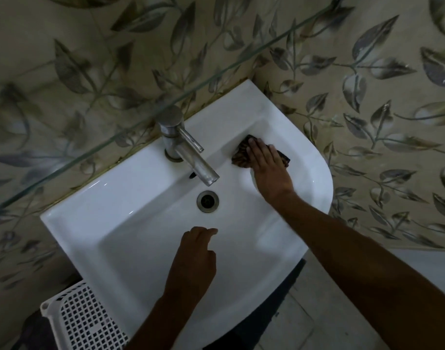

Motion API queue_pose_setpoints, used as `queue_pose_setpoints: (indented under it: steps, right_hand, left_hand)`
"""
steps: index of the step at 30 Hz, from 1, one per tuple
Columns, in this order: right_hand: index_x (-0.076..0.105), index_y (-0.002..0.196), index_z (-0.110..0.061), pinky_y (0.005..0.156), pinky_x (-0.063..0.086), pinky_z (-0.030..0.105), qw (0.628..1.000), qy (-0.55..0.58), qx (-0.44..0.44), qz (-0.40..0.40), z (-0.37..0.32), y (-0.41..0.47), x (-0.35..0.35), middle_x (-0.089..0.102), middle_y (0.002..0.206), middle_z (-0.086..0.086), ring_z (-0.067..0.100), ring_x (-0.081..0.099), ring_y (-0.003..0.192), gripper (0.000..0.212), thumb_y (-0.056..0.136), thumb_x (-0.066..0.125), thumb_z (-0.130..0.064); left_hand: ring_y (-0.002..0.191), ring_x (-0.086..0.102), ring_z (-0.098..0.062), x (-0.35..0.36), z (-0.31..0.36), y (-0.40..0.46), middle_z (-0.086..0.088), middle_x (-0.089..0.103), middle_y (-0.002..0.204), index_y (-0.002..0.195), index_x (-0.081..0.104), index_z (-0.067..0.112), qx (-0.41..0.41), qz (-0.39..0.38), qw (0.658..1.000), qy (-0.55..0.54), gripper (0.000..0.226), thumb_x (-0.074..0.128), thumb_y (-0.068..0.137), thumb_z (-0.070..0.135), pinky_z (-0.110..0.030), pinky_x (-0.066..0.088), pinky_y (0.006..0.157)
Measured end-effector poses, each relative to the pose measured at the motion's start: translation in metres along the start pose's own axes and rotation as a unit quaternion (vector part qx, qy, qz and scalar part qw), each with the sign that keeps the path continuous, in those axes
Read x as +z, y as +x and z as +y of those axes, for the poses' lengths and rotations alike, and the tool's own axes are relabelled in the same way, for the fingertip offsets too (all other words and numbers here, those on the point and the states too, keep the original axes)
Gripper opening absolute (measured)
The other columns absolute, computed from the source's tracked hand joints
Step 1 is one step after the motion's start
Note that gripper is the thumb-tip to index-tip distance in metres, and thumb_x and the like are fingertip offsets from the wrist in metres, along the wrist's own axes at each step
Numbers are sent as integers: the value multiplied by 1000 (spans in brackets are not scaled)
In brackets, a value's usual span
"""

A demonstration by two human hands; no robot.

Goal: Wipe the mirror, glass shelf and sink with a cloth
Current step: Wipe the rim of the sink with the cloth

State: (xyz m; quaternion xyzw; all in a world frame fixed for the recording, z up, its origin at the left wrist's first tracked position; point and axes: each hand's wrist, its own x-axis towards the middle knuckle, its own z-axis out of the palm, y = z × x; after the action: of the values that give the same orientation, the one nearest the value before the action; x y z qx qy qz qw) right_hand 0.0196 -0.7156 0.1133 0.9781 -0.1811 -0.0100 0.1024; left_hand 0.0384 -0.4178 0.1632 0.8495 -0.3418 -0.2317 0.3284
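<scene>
Head view: right hand (268,170) presses cloth (242,157) flat-fingered on sink (95,205) wall, left hand (193,263) loosely curled, empty; best overlap strokes toward drain (207,201).

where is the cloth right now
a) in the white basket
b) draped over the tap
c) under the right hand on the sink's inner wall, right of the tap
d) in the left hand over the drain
c: the right hand presses the dark cloth flat against the sink wall, right of the tap; the left hand holds nothing.
</scene>
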Motion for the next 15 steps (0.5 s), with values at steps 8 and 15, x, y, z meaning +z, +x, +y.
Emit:
queue_pose_setpoints:
  steps: [8, 15]
  right_hand:
    - [44, 146, -5, 108, 40, 57, 967, 237, -54, -75, -135, -35, 25, 35, 155, 21, 43, 38, 140, 59, 88, 55, -13]
    - [36, 150, -7, 119, 22, 51, 922, 220, -307, -86, -123, -51, 12, 27, 161, 15, 35, 23, 148, 50, 102, 40, -18]
  left_hand:
    - [109, 44, -5, 9, -2, -9, 2, 58, 117, 119, 61, 17, 17, 28, 999, 9, 41, 55, 80, 3, -14, 36, 98]
    - [101, 49, -9, 12, -20, -3, 4, 52, 111, 107, 57, 27, 54, 78, 995, 16, 39, 42, 73, 18, -23, 40, 91]
